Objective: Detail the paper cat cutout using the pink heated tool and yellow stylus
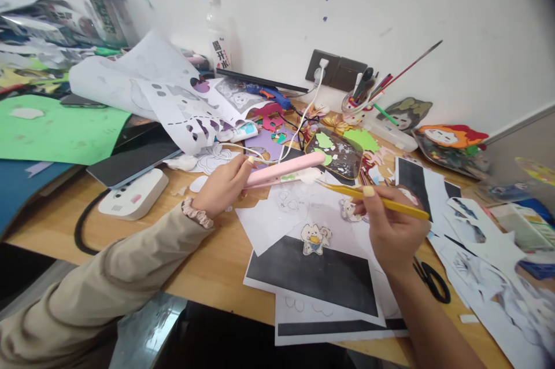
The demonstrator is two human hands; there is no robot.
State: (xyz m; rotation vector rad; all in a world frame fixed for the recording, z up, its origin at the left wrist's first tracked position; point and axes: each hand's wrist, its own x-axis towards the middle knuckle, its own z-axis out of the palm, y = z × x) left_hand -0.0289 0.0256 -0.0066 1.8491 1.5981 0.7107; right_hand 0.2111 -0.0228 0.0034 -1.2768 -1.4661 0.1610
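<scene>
My left hand (pixel 226 187) is closed around a pink hair straightener (pixel 288 169) with a white cord, its jaws slightly apart. In my right hand (pixel 392 227) are yellow tweezers (pixel 381 200), pinched between thumb and fingers. Their tips meet a small white piece (pixel 309 177) at the far end of the straightener's lower jaw; whether they grip it I cannot tell. Below lies a cut-out cartoon animal figure (pixel 313 239) on white paper and a black-faced sheet (pixel 312 276). Another small figure (pixel 350 210) is partly hidden behind my right hand.
Black-handled scissors (pixel 433 281) lie right of my right wrist. A white box-shaped device (pixel 133 194) with a black cable sits left. Behind are a blue glue gun (pixel 269 94), a dark tray (pixel 336 152), a wall socket (pixel 329 68) and a bottle (pixel 217 33). Paper scraps surround everything.
</scene>
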